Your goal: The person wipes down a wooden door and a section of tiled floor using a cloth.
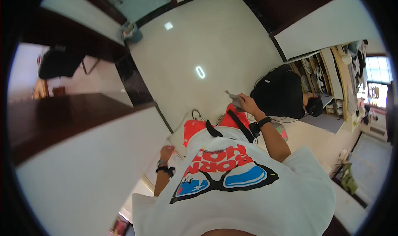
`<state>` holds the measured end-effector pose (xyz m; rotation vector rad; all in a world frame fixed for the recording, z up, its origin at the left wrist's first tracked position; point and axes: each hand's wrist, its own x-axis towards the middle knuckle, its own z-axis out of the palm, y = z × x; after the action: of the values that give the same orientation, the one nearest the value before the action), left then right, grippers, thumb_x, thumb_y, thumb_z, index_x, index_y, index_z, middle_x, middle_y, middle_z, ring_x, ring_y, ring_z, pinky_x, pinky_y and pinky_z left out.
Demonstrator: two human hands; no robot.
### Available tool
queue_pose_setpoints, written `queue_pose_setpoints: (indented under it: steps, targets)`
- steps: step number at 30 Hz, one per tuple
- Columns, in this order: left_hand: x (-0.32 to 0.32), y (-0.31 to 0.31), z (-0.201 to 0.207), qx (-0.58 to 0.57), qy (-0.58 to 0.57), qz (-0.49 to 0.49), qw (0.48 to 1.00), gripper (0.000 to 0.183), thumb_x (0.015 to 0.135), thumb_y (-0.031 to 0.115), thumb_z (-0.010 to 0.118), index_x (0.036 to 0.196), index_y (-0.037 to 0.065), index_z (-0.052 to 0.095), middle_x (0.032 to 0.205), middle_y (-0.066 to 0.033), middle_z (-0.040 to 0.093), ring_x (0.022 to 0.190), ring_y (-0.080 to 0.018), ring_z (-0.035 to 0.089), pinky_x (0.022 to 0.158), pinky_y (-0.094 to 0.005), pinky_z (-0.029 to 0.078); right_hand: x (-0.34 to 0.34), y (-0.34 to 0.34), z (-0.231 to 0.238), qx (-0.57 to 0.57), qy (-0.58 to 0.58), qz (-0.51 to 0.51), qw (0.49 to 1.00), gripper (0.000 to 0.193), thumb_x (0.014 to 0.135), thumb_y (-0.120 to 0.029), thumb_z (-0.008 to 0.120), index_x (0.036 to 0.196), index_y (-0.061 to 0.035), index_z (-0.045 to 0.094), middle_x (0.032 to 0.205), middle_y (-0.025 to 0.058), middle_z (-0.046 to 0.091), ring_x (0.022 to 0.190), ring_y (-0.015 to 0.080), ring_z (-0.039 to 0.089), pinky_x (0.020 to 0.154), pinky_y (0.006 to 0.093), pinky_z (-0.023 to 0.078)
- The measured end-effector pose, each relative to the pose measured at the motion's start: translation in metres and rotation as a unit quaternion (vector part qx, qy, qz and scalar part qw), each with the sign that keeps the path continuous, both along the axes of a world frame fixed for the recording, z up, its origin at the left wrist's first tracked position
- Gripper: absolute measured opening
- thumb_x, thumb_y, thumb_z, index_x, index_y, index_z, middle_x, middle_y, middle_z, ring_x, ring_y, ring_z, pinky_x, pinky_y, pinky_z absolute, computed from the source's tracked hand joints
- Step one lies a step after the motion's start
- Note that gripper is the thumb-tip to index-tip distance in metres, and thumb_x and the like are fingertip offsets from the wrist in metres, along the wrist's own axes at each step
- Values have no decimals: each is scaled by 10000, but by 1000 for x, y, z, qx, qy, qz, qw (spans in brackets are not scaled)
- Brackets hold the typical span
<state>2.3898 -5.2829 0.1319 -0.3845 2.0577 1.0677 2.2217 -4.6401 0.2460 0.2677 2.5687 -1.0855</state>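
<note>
My right hand (249,105) is closed on a grey cloth (235,99), which hangs out in front of my red shorts (194,130). A dark band circles that wrist. My left hand (167,152) is low at my left side, close to the edge of a white wall (95,169). Its fingers are small and unclear, so I cannot make out whether they hold anything. Another dark band sits on the left wrist.
A person in black (277,91) bends beside an open shelf unit (317,76) holding shoes, close on my right. A bin (133,33) stands at the far left by a doorway. Shiny pale tiles (199,41) cover the floor ahead.
</note>
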Motion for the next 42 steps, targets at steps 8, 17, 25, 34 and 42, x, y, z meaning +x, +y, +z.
queue_pose_setpoints:
  steps: [8,17,25,34,42]
  targets:
    - [-510,226,135,99,267,-58,957,321,1035,82,830,1341,-6,787,1005,-125,891,941,-172,849,854,-332,654,-83,234,-59,29,-129,-126,983,391,1060,-255,697,1396,-99,824,1288,224,848,1211,427,808,1090,479,627]
    - [-644,373,122,25,149,-114,982,212,1070,157,750,1197,35,869,983,-149,898,888,-184,848,850,-368,657,-272,434,-56,65,-177,-179,966,381,977,-160,702,1311,-61,857,1234,215,877,1200,372,834,1063,439,636]
    - [-855,555,128,-17,138,-248,959,310,1051,248,703,1216,12,817,1123,-355,794,1124,-597,736,948,-632,619,-553,508,-45,-10,-120,-214,969,450,985,-130,707,1417,-73,818,1268,196,874,1171,345,831,1042,429,639]
    - [-1371,687,151,69,230,-426,873,274,1058,101,616,1218,87,839,1028,-226,856,963,-440,837,826,-504,656,-820,600,20,30,26,-292,956,463,992,-5,578,1329,-136,867,1266,230,850,1160,441,822,1033,448,642]
    - [-1642,1001,223,42,365,-347,863,248,1173,113,607,1337,48,781,1088,-147,880,992,-285,860,836,-424,646,-922,796,-12,6,-60,-419,906,396,1078,-68,625,1374,-172,868,1301,193,860,1178,365,822,1058,430,632]
